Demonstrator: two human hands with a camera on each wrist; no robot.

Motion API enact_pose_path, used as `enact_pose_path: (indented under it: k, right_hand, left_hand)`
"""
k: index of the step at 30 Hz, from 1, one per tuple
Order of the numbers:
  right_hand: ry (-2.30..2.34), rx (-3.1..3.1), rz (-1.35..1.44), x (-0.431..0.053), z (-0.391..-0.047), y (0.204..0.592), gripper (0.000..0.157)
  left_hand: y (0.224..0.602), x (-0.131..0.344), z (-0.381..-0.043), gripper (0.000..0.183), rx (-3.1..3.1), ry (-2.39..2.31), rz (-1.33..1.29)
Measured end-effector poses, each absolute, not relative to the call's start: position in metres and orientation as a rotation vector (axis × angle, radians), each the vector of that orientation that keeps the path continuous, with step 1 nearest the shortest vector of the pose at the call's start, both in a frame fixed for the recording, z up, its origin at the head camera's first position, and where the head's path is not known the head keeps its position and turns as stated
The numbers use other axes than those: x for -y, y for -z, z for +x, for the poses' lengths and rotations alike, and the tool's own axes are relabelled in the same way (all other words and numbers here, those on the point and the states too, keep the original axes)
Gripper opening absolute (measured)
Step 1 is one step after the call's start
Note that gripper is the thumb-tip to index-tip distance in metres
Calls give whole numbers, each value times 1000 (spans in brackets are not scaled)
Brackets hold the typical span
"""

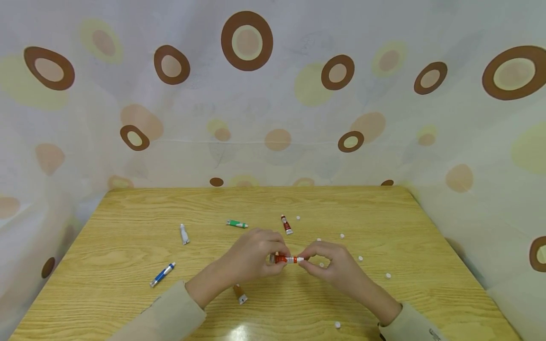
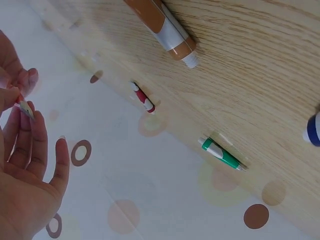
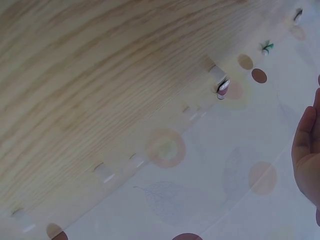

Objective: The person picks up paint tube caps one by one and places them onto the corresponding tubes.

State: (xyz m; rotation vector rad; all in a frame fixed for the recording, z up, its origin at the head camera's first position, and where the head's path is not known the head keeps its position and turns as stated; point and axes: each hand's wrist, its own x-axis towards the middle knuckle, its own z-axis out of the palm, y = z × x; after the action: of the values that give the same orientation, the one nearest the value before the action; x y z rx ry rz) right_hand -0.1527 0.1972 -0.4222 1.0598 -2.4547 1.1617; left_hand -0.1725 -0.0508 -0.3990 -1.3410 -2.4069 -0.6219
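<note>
A small red-orange paint tube [image 1: 281,259] lies level between my two hands over the middle of the table. My left hand [image 1: 256,253] pinches its flat crimped end between thumb and fingers. At the other end, the thumb and fingertips of my right hand [image 1: 334,263] pinch the white tip [image 1: 300,259]. In the left wrist view the tube's silvery end [image 2: 26,109] shows by the left fingers, while the right wrist view catches only part of the right hand [image 3: 307,155]. An ochre-brown tube [image 1: 240,294] lies beneath my left forearm, partly hidden.
Left of my hands lie a blue tube [image 1: 163,274] and a whitish tube [image 1: 184,234]. Farther back are a green tube [image 1: 236,223] and a dark red tube [image 1: 286,224]. Several small white caps, one [image 1: 388,275] toward the right, are scattered over the wooden table [image 1: 141,213].
</note>
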Motion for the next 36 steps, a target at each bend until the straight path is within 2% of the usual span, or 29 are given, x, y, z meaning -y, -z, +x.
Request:
enact_pose_path:
  k: [12,20,36]
  right_hand:
    - [-1137,2426,1104,-200,-151,422,20]
    - [-1077,2390,1091,-203,-151,424,35]
    - [-1110,2267,1176,-200,-152,426,30]
  left_hand:
    - [401,51,-172,9,2389,613,-1341]
    - [401,53,-171,9,2442,628,-1310]
    - [399,51,-170,10,2426,633,-1336]
